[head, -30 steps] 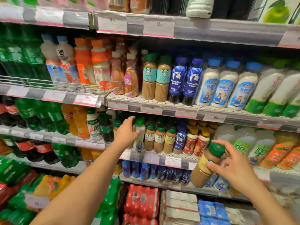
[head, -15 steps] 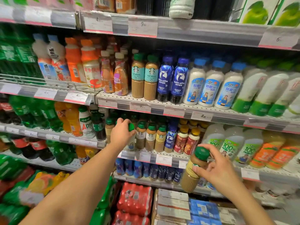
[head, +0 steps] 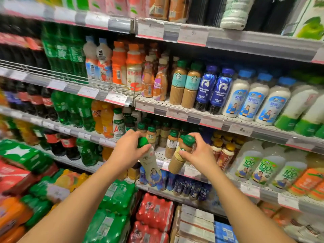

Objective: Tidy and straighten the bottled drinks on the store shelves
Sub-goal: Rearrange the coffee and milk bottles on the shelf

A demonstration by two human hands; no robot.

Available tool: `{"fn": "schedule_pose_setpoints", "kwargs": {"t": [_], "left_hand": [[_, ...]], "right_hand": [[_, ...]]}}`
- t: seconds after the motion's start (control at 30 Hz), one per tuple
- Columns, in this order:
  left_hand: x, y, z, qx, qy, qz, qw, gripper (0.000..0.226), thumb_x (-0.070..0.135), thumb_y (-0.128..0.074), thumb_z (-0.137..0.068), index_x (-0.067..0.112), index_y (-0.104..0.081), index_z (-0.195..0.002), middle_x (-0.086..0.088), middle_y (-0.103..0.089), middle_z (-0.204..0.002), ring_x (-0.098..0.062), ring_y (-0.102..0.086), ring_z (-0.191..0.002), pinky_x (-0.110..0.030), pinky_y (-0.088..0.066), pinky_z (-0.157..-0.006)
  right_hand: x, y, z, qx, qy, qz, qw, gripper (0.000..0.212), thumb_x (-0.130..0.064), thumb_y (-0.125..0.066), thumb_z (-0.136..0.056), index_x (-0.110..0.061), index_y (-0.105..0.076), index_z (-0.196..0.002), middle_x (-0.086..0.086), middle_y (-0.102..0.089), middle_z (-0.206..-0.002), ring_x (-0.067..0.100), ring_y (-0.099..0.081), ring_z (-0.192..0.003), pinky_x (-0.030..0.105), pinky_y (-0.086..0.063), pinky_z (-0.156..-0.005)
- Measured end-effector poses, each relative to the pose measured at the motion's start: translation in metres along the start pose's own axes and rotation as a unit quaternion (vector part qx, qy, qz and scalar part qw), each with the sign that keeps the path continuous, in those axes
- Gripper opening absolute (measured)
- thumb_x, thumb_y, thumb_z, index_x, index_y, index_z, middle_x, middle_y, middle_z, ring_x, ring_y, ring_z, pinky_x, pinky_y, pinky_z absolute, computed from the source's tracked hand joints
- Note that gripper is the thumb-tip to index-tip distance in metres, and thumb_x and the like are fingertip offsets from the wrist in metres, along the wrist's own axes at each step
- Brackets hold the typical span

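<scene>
Left hand curled round the neck of a pale green-capped milk-drink bottle, tilted, held in front of the shelf edge. Right hand gripping a green-capped Starbucks coffee bottle at its shoulder, also tilted, just beside the first. More Starbucks bottles upright on the shelf behind.

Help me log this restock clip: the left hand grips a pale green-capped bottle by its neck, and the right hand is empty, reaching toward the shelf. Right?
Not quite. The head view shows the right hand is not empty: it grips a tan coffee bottle with a green cap. The left hand does grip the pale green-capped bottle by its neck.
</scene>
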State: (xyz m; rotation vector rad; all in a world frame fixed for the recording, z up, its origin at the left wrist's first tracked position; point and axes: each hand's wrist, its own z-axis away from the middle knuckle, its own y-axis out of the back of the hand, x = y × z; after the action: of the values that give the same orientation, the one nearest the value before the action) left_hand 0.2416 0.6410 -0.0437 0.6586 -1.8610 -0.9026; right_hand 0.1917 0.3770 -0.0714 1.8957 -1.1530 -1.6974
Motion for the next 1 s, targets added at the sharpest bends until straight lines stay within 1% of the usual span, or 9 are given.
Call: {"fn": "schedule_pose_setpoints", "kwargs": {"t": [0.1,0.2,0.33,0.53,0.63,0.73,0.8,0.87,1.0], "left_hand": [[-0.006,0.025,0.007,0.023,-0.029,-0.001,0.999,0.031,0.042,-0.068,-0.092,0.021,-0.061,-0.113,0.003,-0.052,-0.102,-0.017,-0.055,-0.093,-0.028,-0.039,-0.075],[-0.020,0.044,0.012,0.055,-0.040,-0.008,0.998,0.038,0.045,-0.063,-0.094,0.024,-0.057,-0.126,0.004,-0.053,-0.112,-0.017,-0.058,-0.100,-0.034,-0.049,-0.082],[-0.040,0.061,0.025,0.061,-0.041,-0.009,0.997,0.051,0.047,-0.056,-0.097,0.027,-0.046,-0.143,0.006,-0.052,-0.128,-0.014,-0.060,-0.105,-0.035,-0.053,-0.085],[-0.058,0.067,0.036,0.033,-0.046,-0.018,0.998,0.041,0.043,-0.056,-0.099,0.027,-0.054,-0.136,0.015,-0.047,-0.115,-0.004,-0.049,-0.095,-0.018,-0.035,-0.080],[-0.067,0.065,0.034,0.036,-0.035,-0.015,0.999,0.039,0.041,-0.056,-0.099,0.026,-0.054,-0.136,0.010,-0.051,-0.117,-0.008,-0.052,-0.098,-0.022,-0.035,-0.079],[-0.074,0.060,0.036,0.037,-0.025,-0.001,0.999,0.037,0.036,-0.056,-0.100,0.027,-0.052,-0.136,0.007,-0.050,-0.120,-0.007,-0.051,-0.085,-0.025,-0.037,-0.076],[-0.076,0.059,0.039,0.039,-0.016,0.016,0.999,0.035,0.034,-0.055,-0.101,0.030,-0.050,-0.136,0.009,-0.048,-0.122,-0.007,-0.055,-0.084,-0.029,-0.043,-0.076],[-0.080,0.058,0.041,0.045,-0.009,0.018,0.999,0.035,0.034,-0.054,-0.101,0.032,-0.048,-0.136,0.013,-0.045,-0.121,-0.006,-0.058,-0.086,-0.030,-0.045,-0.076],[-0.089,0.057,0.043,0.055,0.016,0.017,0.998,0.036,0.033,-0.056,-0.101,0.031,-0.049,-0.136,0.016,-0.041,-0.115,0.002,-0.052,-0.077,-0.014,-0.036,-0.065]], "right_hand": [[-0.018,-0.028,-0.026,0.003,0.006,0.042,0.999,0.063,-0.046,-0.083,-0.075,-0.035,-0.046,-0.124,0.000,-0.070,-0.109,0.030,-0.066,-0.099,0.037,-0.051,-0.081],[-0.032,-0.050,-0.053,0.006,0.008,0.105,0.994,0.065,-0.052,-0.079,-0.078,-0.033,-0.044,-0.129,0.005,-0.070,-0.114,0.035,-0.066,-0.104,0.040,-0.051,-0.082],[-0.049,-0.069,-0.080,0.004,0.024,0.205,0.978,0.064,-0.051,-0.077,-0.083,-0.024,-0.045,-0.131,0.000,-0.056,-0.095,0.033,-0.060,-0.108,0.041,-0.047,-0.086],[-0.045,-0.100,-0.112,-0.009,0.057,0.317,0.947,0.066,-0.057,-0.079,-0.079,-0.020,-0.048,-0.125,0.006,-0.068,-0.109,0.029,-0.055,-0.113,0.044,-0.042,-0.092],[-0.042,-0.108,-0.126,-0.035,0.055,0.335,0.940,0.078,-0.055,-0.080,-0.079,-0.014,-0.045,-0.136,0.011,-0.067,-0.117,0.032,-0.056,-0.118,0.050,-0.044,-0.101],[-0.041,-0.114,-0.137,-0.059,0.053,0.342,0.936,0.086,-0.051,-0.080,-0.080,-0.011,-0.038,-0.144,0.016,-0.064,-0.124,0.035,-0.055,-0.122,0.052,-0.039,-0.112],[-0.043,-0.117,-0.142,-0.080,0.040,0.347,0.934,0.088,-0.049,-0.080,-0.081,-0.010,-0.035,-0.146,0.018,-0.063,-0.128,0.036,-0.054,-0.126,0.051,-0.035,-0.116],[-0.044,-0.119,-0.144,-0.100,0.019,0.350,0.931,0.090,-0.046,-0.080,-0.083,-0.010,-0.031,-0.150,0.019,-0.060,-0.132,0.037,-0.052,-0.129,0.051,-0.036,-0.116],[-0.040,-0.126,-0.146,-0.109,-0.009,0.355,0.928,0.091,-0.043,-0.080,-0.083,-0.013,-0.030,-0.152,0.017,-0.059,-0.132,0.036,-0.054,-0.126,0.049,-0.045,-0.108]]}}
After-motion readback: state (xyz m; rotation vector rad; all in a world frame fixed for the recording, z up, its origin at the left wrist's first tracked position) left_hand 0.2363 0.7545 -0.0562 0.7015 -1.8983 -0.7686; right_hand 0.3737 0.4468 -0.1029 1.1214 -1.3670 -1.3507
